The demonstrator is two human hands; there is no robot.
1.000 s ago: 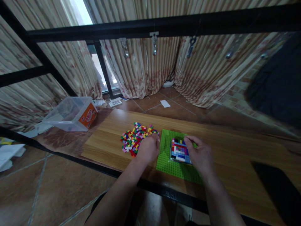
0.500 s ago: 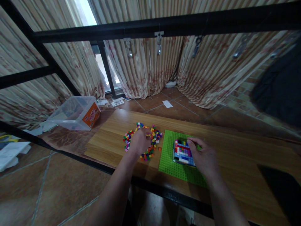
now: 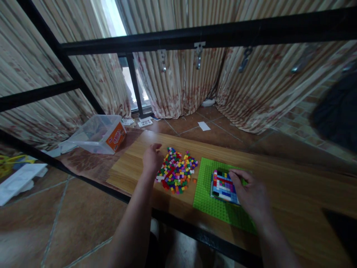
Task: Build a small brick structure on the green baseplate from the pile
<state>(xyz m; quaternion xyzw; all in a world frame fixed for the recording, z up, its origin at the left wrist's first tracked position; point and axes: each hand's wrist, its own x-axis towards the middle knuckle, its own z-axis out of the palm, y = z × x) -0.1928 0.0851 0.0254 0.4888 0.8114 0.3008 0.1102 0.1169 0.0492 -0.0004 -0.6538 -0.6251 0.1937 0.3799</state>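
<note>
Left hand (image 3: 152,160) left of center, beside bricks (image 3: 178,172); right hand (image 3: 249,189) lower right, at build (image 3: 224,186). Can't tell either grip.

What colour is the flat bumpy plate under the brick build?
The studded baseplate is bright green, best seen in the head view.

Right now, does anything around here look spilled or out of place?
A white paper lies on the tiled floor beyond the table, perhaps dropped. One small orange brick also sits slightly apart from the loose brick pile, near the green baseplate.
</note>
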